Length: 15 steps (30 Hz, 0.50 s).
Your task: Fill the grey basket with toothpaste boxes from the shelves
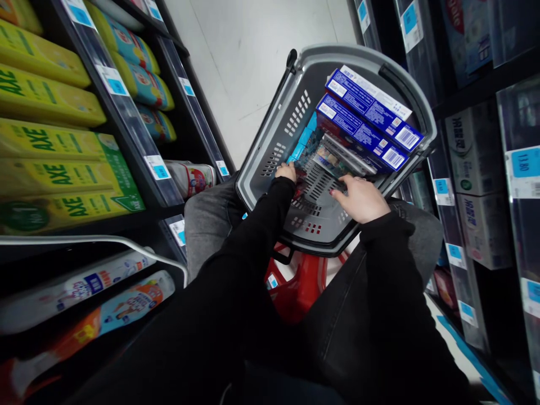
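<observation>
A grey plastic shopping basket point(261, 140) with slotted walls stands tilted between my knees. My left hand point(287, 171) reaches down inside its left part, fingers curled beside a light-blue package point(304, 138); what they hold is hidden. Over the basket's near right part is my right hand point(360, 198), its thumb apart from the fingers, close to a flat clear-wrapped package point(348, 154). No item shows between those fingers. Two long blue cartons with barcodes, one farther point(375, 109) and one nearer point(358, 130), lie side by side at the basket's far right.
Shelves flank me closely. On the left are yellow AXE packs point(54, 174), teal-and-yellow packs point(143, 84) and spray bottles point(122, 315), with a white cable point(139, 247) across. Boxed goods point(476, 152) line the right shelf. Red plastic point(306, 281) shows below the basket; pale floor point(253, 50) lies beyond.
</observation>
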Available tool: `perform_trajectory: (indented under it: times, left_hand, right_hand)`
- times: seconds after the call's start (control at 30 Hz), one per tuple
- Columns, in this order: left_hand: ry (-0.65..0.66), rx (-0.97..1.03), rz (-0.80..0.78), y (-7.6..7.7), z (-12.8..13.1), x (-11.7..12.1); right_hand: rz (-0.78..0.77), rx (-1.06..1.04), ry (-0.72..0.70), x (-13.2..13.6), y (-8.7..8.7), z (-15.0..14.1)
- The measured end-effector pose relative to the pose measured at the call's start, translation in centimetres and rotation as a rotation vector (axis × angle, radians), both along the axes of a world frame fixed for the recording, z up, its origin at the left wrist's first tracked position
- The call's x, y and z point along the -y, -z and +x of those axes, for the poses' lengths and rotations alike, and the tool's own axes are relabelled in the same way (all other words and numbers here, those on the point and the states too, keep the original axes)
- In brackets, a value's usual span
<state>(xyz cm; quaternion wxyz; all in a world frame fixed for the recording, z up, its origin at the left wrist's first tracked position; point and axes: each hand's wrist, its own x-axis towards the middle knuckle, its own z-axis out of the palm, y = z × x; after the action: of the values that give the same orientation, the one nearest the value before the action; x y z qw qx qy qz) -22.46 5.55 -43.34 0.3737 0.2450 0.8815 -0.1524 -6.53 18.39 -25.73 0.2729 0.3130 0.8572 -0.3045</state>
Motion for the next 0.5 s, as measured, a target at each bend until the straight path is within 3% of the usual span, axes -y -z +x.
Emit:
perform_trajectory:
  times: [0.27,0.43,0.5]
  left_hand:
    - [-0.013,-0.05,-0.017,0.4,0.8,1.4]
    - [-0.008,-0.143,0.049,-1.3,1.2,1.5]
    - [-0.044,-0.144,0.059,-2.4,1.8,1.4]
  right_hand:
    - [-0.006,-0.014,0.013,0.1,0.3,0.0]
    - [-0.004,-0.052,0.031,0.0,0.6,-0.3]
    - [0.048,-0.089,0.099,-0.6,0.9,-0.2]
